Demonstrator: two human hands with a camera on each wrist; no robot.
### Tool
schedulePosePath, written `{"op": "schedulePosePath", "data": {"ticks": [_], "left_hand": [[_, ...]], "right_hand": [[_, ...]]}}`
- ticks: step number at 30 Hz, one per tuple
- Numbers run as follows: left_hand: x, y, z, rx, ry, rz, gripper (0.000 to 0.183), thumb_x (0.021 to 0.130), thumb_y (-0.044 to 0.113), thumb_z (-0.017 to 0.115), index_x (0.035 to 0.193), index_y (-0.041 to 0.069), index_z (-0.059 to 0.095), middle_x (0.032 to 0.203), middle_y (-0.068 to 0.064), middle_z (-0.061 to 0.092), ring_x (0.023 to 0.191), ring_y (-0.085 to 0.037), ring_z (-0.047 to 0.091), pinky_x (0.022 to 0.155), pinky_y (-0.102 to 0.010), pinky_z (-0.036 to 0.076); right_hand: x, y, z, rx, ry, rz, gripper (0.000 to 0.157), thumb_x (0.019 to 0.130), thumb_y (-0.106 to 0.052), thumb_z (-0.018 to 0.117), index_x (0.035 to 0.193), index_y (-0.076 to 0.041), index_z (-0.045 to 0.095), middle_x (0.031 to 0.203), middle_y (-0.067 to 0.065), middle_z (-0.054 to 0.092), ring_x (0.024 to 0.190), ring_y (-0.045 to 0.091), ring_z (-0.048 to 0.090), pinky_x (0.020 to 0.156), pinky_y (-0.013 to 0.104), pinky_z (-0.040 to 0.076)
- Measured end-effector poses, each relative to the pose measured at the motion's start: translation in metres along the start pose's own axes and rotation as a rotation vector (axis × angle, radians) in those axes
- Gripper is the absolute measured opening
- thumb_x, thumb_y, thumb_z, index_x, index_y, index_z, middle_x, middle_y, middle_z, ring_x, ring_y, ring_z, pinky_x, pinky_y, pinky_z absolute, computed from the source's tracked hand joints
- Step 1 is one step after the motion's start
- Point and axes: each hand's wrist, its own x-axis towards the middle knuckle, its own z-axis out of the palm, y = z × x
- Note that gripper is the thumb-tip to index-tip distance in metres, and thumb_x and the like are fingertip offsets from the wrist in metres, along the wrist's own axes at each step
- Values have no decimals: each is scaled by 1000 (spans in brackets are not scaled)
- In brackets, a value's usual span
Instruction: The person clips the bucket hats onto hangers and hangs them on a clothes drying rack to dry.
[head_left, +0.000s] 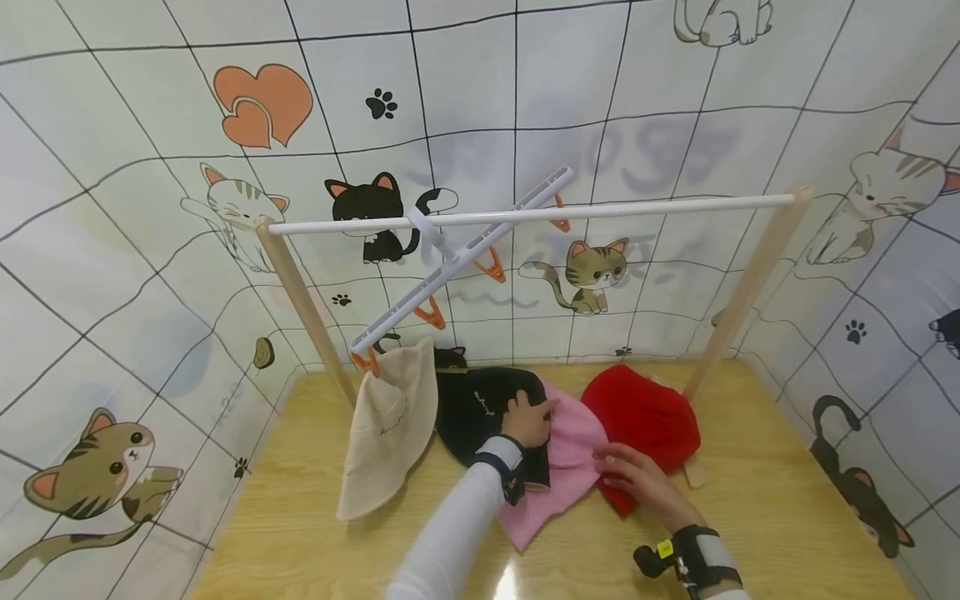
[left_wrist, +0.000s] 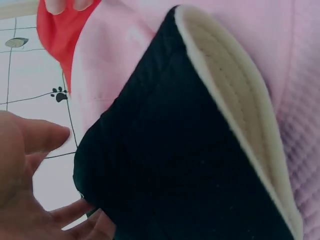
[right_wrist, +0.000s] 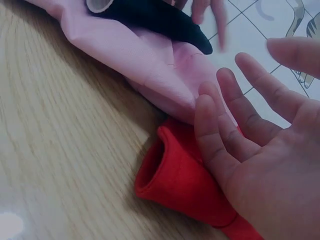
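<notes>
My left hand [head_left: 528, 419] is at the black bucket hat [head_left: 480, 400], which has a cream lining. In the left wrist view its thumb stands apart from the cloth, and other fingers reach the hat's edge. The black hat overlaps a pink hat [head_left: 576, 442]. My right hand [head_left: 637, 477] lies over the border between the pink hat and a red hat [head_left: 641, 417]; in the right wrist view its fingers [right_wrist: 260, 90] are loosely spread. A cream bucket hat [head_left: 390, 433] hangs from an orange clip [head_left: 365, 362] at the near end of the hanger [head_left: 457, 262].
The hanger hooks over a white rail [head_left: 637, 210] on two wooden posts [head_left: 746, 292]. More orange clips, one of them a middle clip [head_left: 491, 267], hang from it. A wooden table [head_left: 300, 517] lies below, against walls covered in cat-print sheeting [head_left: 480, 92].
</notes>
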Motion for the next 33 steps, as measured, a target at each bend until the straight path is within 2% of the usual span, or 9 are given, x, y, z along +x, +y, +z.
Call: {"op": "schedulePosePath", "data": {"ticks": [3, 7, 11, 16, 19, 22, 26, 33], "left_hand": [[-5, 2, -2, 26, -37, -11, 31, 95, 22, 56, 125, 24, 63, 123, -21, 42, 106, -36, 44, 83, -45, 44], [-6, 3, -5, 4, -24, -12, 25, 94, 23, 57, 117, 19, 65, 118, -18, 46, 101, -36, 49, 79, -46, 47], [-4, 3, -5, -5, -20, -30, 25, 94, 22, 57, 116, 14, 65, 114, -19, 48, 94, -37, 57, 73, -47, 51], [-7, 3, -9, 57, 39, -94, 24, 88, 21, 66, 106, 7, 70, 103, -18, 59, 88, -36, 63, 68, -47, 53], [-11, 1, -17, 109, 103, -128, 16, 86, 20, 68, 95, 8, 74, 95, -14, 67, 86, -33, 65, 65, -46, 52], [-13, -3, -28, 135, 126, -145, 11, 86, 19, 67, 88, 11, 74, 91, -11, 70, 84, -31, 67, 64, -48, 52], [-14, -11, -36, 145, 89, -136, 12, 89, 16, 64, 89, 10, 73, 93, -11, 70, 85, -31, 66, 65, -48, 52], [-25, -20, -54, 111, 18, -52, 13, 90, 9, 61, 101, 9, 66, 101, -19, 62, 91, -38, 63, 67, -49, 52]], "right_hand": [[0, 2, 1, 19, 25, 11, 53, 101, -27, 51, 139, 7, 39, 139, 26, 44, 121, 34, 51, 93, 30, 46], [0, 4, 2, 3, 22, -4, 52, 101, -26, 51, 138, 8, 39, 138, 27, 44, 121, 35, 50, 93, 31, 46], [0, 5, 3, -23, 23, -16, 51, 101, -24, 51, 137, 9, 41, 137, 27, 45, 120, 34, 50, 95, 32, 46], [0, 8, 2, -25, 43, 5, 50, 100, -24, 53, 137, 8, 42, 135, 25, 46, 116, 30, 53, 93, 30, 47], [1, 11, 2, -11, 43, 9, 50, 99, -23, 55, 137, 7, 42, 136, 25, 45, 117, 30, 53, 92, 30, 47], [2, 13, 3, -1, 48, 7, 51, 98, -23, 57, 137, 7, 43, 136, 25, 45, 118, 31, 52, 92, 30, 47], [3, 14, 3, -8, 65, 18, 52, 97, -25, 58, 137, 6, 43, 136, 24, 46, 119, 32, 52, 93, 31, 47], [3, 14, 4, -55, 85, 35, 53, 98, -29, 57, 137, 4, 44, 136, 22, 48, 119, 31, 52, 94, 33, 46]]}}
